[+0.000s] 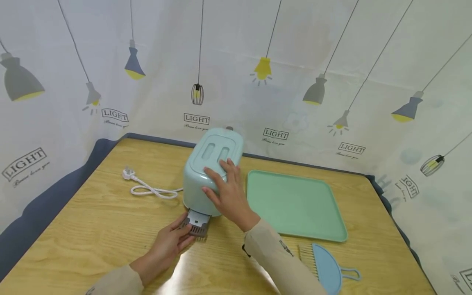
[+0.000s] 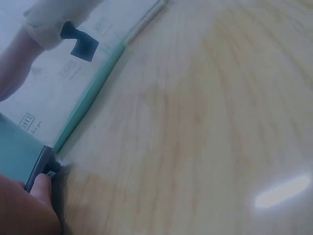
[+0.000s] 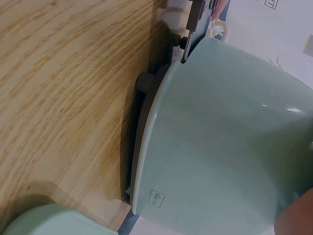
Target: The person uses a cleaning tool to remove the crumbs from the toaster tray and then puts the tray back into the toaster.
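Note:
A pale blue toaster (image 1: 200, 184) with a lid over its top stands on the wooden table. At its near end a grey crumb tray (image 1: 198, 219) sticks partly out of the base. My left hand (image 1: 164, 248) pinches the tray's outer end between thumb and fingers; the left wrist view shows the thumb on the dark tray edge (image 2: 41, 165). Spread over the toaster's top and right side, my right hand (image 1: 234, 198) rests with extended fingers. The toaster's side (image 3: 220, 132) fills much of the right wrist view, the pulled-out tray (image 3: 196, 15) at its upper end.
Left of the toaster lies its white cord with plug (image 1: 129, 173). A green tray (image 1: 295, 205) lies to the right. Nearer, partly behind the right sleeve, are a blue dustpan (image 1: 328, 268) and a bristled brush (image 1: 307, 258). A printed cloth (image 1: 236, 82) hangs behind the table.

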`<state>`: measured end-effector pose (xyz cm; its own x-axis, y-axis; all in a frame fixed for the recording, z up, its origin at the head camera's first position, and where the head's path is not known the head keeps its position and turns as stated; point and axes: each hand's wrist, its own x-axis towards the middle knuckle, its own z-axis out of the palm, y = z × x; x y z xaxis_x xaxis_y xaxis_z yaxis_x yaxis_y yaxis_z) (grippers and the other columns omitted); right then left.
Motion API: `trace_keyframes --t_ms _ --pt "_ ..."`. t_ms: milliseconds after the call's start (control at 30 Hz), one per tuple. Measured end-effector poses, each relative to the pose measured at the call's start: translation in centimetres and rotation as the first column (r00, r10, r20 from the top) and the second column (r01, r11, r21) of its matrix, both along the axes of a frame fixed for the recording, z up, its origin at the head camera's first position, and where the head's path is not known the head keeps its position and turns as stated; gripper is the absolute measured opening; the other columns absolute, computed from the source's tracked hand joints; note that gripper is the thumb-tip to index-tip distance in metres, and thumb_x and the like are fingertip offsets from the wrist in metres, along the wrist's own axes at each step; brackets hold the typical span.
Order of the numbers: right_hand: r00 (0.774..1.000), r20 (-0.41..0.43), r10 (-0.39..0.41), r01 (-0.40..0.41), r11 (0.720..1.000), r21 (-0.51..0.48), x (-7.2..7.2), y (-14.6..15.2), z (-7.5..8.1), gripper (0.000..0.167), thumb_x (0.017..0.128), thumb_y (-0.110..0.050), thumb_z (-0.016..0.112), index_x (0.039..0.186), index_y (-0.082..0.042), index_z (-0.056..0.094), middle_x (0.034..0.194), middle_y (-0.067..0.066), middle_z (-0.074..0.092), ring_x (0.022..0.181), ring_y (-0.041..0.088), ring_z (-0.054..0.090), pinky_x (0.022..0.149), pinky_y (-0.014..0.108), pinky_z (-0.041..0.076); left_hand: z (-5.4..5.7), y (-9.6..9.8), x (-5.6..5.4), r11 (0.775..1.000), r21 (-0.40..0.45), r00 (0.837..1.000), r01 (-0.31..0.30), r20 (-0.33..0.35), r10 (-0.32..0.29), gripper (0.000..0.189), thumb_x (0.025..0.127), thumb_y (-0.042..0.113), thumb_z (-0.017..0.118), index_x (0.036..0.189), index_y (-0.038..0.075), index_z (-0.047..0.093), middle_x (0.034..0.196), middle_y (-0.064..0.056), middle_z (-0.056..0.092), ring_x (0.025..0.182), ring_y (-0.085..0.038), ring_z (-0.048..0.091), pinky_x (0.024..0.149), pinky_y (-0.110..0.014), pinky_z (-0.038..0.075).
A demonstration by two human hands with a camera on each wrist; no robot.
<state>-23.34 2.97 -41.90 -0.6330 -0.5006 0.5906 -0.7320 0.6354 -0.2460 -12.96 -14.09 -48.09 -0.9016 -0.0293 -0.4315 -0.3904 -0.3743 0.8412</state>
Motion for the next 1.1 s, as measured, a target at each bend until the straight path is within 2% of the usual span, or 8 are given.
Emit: trace_keyframes --t_ms 200,333,433,700,767,933,1100 --pt "0.999 -0.034 0.014 -0.014 1.0 -0.006 0.0 -0.2 -0.1 0.057 0.097 -0.058 0.029 0.136 -0.022 0.051 0.144 0.023 0.034 0.142 0.044 0.025 0.113 0.066 0.025 0.0 -0.5 0.8 1.0 0.016 0.999 0.01 0.034 -0.01 0.06 0.1 0.008 0.048 0.153 0.007 0.019 0.149 -0.032 0.03 0.103 -0.014 0.063 0.09 -0.022 0.055" --pt "0.998 -0.059 0.002 -0.002 1.0 -0.001 0.1 -0.2 -0.1 0.058 0.097 -0.059 0.026 0.136 -0.023 0.051 0.143 0.022 0.036 0.141 0.043 0.027 0.112 0.067 0.027 -0.1 -0.8 1.3 1.0 0.013 0.999 0.027 0.025 -0.028 0.061 0.1 0.009 0.049 0.153 0.007 0.018 0.151 -0.032 0.027 0.104 -0.014 0.061 0.091 -0.022 0.055" --pt "0.997 -0.071 0.001 -0.001 1.0 0.004 0.2 -0.3 -0.1 0.058 0.097 -0.059 0.024 0.136 -0.024 0.05 0.144 0.021 0.037 0.141 0.042 0.028 0.111 0.067 0.028 -0.1 -1.1 1.8 1.0 0.0 0.999 0.021 0.043 -0.021 0.061 0.1 0.009 0.049 0.153 0.007 0.02 0.15 -0.032 0.027 0.101 -0.012 0.061 0.09 -0.022 0.055" --pt "0.99 -0.144 0.001 -0.002 1.0 -0.004 0.1 -0.2 -0.2 0.058 0.098 -0.059 0.024 0.133 -0.022 0.052 0.143 0.018 0.04 0.139 0.042 0.03 0.108 0.067 0.033 0.4 -1.8 3.6 0.998 -0.065 0.992 -0.021 0.124 0.029 0.056 0.096 0.007 0.056 0.148 0.006 0.035 0.14 -0.031 0.044 0.092 -0.015 0.066 0.083 -0.025 0.058" --pt "0.987 -0.16 -0.005 0.005 1.0 -0.001 0.0 -0.1 -0.1 0.058 0.098 -0.059 0.024 0.133 -0.022 0.052 0.143 0.016 0.041 0.139 0.041 0.03 0.108 0.066 0.033 0.6 -2.1 3.8 0.997 -0.073 0.992 -0.006 0.126 0.015 0.057 0.096 0.008 0.057 0.148 0.005 0.035 0.141 -0.032 0.044 0.093 -0.015 0.066 0.084 -0.027 0.058" --pt "0.989 -0.145 -0.022 0.025 1.0 0.016 -0.2 0.0 0.1 0.058 0.098 -0.059 0.024 0.134 -0.023 0.053 0.144 0.013 0.042 0.14 0.039 0.031 0.11 0.063 0.033 0.9 -2.7 4.3 0.997 -0.073 0.989 0.022 0.15 -0.011 0.058 0.096 0.01 0.056 0.149 0.005 0.033 0.146 -0.031 0.037 0.098 -0.016 0.066 0.088 -0.03 0.058" --pt "0.991 -0.13 -0.027 0.032 0.999 0.032 -0.1 0.2 0.1 0.059 0.098 -0.059 0.024 0.135 -0.024 0.052 0.143 0.012 0.044 0.14 0.039 0.031 0.111 0.062 0.032 1.0 -3.3 4.9 0.997 -0.074 0.985 0.02 0.175 -0.007 0.059 0.096 0.01 0.057 0.149 0.006 0.032 0.143 -0.03 0.041 0.095 -0.014 0.066 0.084 -0.026 0.058"
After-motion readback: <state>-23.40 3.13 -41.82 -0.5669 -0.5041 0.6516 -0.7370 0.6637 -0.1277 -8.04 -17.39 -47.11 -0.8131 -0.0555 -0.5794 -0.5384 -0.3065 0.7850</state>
